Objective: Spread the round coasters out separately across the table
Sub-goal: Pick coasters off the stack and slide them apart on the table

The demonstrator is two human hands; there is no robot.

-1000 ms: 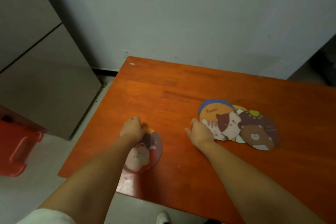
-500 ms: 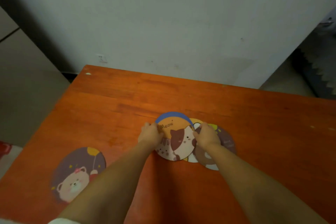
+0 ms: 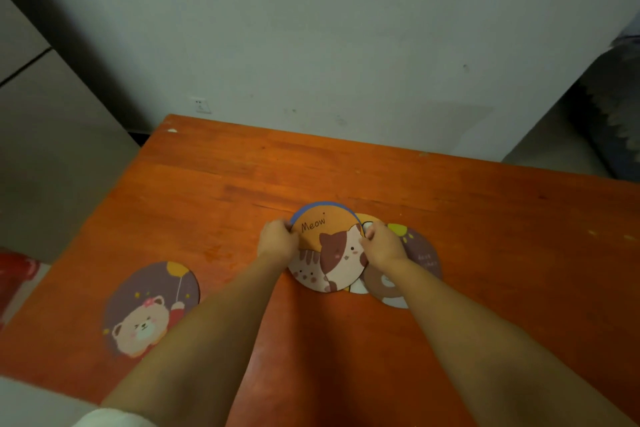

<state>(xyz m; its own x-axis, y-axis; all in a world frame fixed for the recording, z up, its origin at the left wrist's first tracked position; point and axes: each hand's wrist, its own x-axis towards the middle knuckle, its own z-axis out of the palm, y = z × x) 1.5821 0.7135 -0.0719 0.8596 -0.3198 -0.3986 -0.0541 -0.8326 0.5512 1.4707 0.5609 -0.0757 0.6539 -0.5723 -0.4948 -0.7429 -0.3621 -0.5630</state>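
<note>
An overlapping pile of round coasters lies mid-table on the orange wooden table (image 3: 502, 236). On top is the orange "Meow" cat coaster (image 3: 330, 250). My left hand (image 3: 278, 241) grips its left edge and my right hand (image 3: 382, 243) grips its right edge. Beneath it peek a blue-rimmed coaster (image 3: 323, 204) and a yellow one (image 3: 367, 218). A purple bear coaster (image 3: 420, 256) sticks out to the right, partly under my right wrist. A separate purple coaster with a bear and balloon (image 3: 152, 308) lies flat at the near left, apart from the pile.
The table's far edge meets a pale wall (image 3: 346, 45). Its left edge drops to the floor beside a grey cabinet (image 3: 52, 149). A red object (image 3: 15, 274) sits on the floor at far left. Dark fabric (image 3: 616, 107) shows at far right.
My left hand let go of the bear-and-balloon coaster at the near left and came to the pile. Both hands now grip the cat coaster's edges. The camera has swung right.
</note>
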